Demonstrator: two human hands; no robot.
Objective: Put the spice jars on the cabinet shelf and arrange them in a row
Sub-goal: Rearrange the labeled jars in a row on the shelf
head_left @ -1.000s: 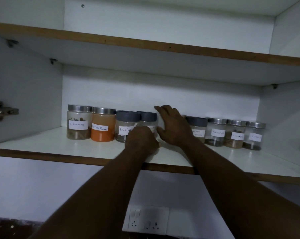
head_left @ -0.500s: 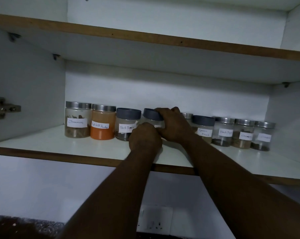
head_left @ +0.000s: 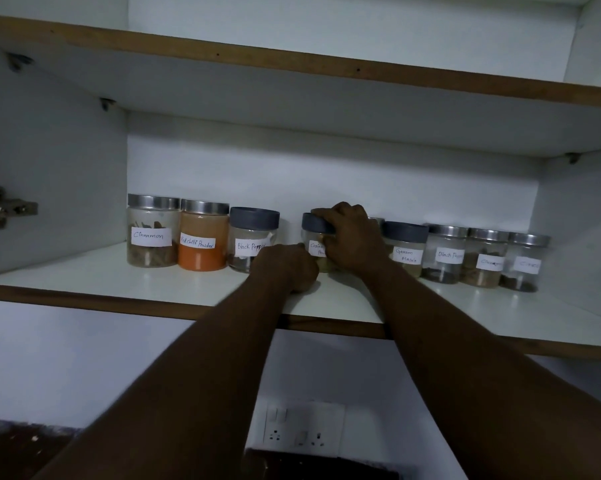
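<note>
Since the earlier frames the right hand (head_left: pixel 352 237) has changed from lying flat beside the coriander jar (head_left: pixel 313 237) to gripping it, with the fingers curled over the dark lid. A wider gap now separates this jar from the Black Pepper jar (head_left: pixel 252 240). The left hand (head_left: pixel 287 268) is curled, knuckles toward the camera, and rests on the cabinet shelf (head_left: pixel 153 289) at the jar's foot. Whether it holds the jar cannot be told. The coriander jar stands upright on the shelf between the Black Pepper jar and the Garam Masala jar (head_left: pixel 404 249). The step in hand appears to be seating this jar in the row. It is best slid rather than lifted and kept upright, with the left gap closed evenly, the label turned outward and the neighbouring jars left undisturbed.
</note>
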